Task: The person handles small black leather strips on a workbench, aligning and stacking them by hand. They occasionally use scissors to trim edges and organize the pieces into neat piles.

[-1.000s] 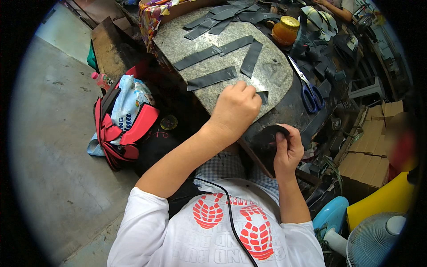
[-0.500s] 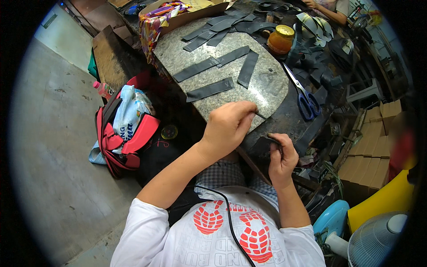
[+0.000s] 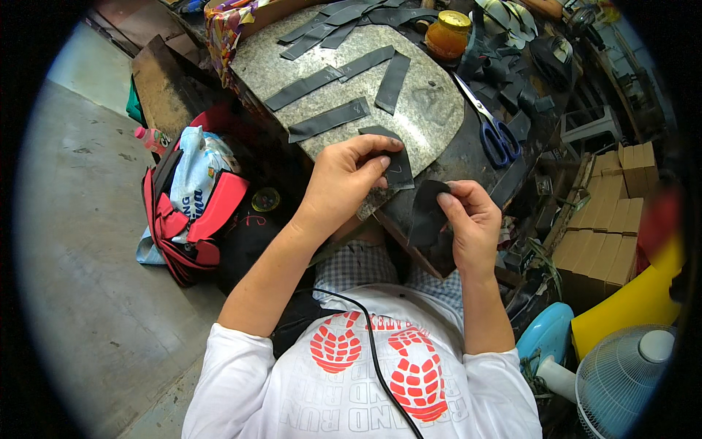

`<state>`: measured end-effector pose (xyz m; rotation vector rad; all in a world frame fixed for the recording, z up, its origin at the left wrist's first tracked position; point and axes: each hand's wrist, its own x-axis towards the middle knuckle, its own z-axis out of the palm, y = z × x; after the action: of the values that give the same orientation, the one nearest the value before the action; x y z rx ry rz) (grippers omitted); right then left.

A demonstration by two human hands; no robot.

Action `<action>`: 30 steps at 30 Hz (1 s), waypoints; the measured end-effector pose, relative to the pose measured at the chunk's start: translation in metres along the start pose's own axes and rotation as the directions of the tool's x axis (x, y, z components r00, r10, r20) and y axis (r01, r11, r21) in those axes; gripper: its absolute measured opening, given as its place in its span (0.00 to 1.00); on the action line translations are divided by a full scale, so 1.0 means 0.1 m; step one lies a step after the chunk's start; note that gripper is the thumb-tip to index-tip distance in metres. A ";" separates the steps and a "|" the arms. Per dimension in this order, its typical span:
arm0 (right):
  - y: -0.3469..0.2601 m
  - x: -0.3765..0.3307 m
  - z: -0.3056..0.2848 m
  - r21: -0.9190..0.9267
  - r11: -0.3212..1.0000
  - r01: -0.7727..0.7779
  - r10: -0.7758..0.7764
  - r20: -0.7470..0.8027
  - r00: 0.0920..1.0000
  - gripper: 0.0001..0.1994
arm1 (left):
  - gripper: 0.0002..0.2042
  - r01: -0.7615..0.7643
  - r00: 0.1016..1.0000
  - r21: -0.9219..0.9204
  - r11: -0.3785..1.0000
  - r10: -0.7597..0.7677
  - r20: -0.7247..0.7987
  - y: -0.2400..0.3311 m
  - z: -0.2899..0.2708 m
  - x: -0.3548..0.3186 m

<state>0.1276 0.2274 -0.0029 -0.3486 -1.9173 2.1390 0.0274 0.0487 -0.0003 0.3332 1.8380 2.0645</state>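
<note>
In the head view, the left hand pinches a flat dark piece between thumb and fingers, over the near edge of a speckled grey slab; whether the piece also rests on the slab, or is one layer or two, I cannot tell. To its right, the right hand has thumb and fingers closed on a black flap, which hangs beside the slab's near right edge, in front of the dark table. The two held pieces are near each other but look apart. Farther off on the slab lie four loose strips, the nearest strip just beyond the left hand, with a heap of strips at the far end. Scissors with blue handles lie to the right of the slab, and an orange jar with a yellow lid stands farther back. The step in hand seems to be handling two pieces at once, one per hand. As I judge it, the next move calls for a firm pinch near each edge, since the black flap looks limp, and for keeping the left piece flat.
</note>
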 end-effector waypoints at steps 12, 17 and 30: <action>0.06 0.03 0.16 -0.146 0.989 -0.020 0.033 0.087 0.996 0.06 | 0.11 -0.178 0.982 0.188 0.966 0.187 -0.031 -0.02 0.10 -0.07; 0.11 0.03 0.17 -0.189 0.982 -0.003 0.012 0.048 0.999 0.08 | 0.11 -0.174 0.983 0.175 0.969 0.182 -0.028 -0.01 0.12 -0.09; 0.09 0.04 0.17 -0.182 0.983 -0.026 0.032 0.032 0.999 0.08 | 0.12 -0.075 0.997 0.069 0.995 0.076 -0.013 0.01 0.12 -0.10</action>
<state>0.1177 0.2115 -0.0103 -0.3783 -2.1465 2.0047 0.0418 0.0556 0.0027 0.4110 1.9370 2.0621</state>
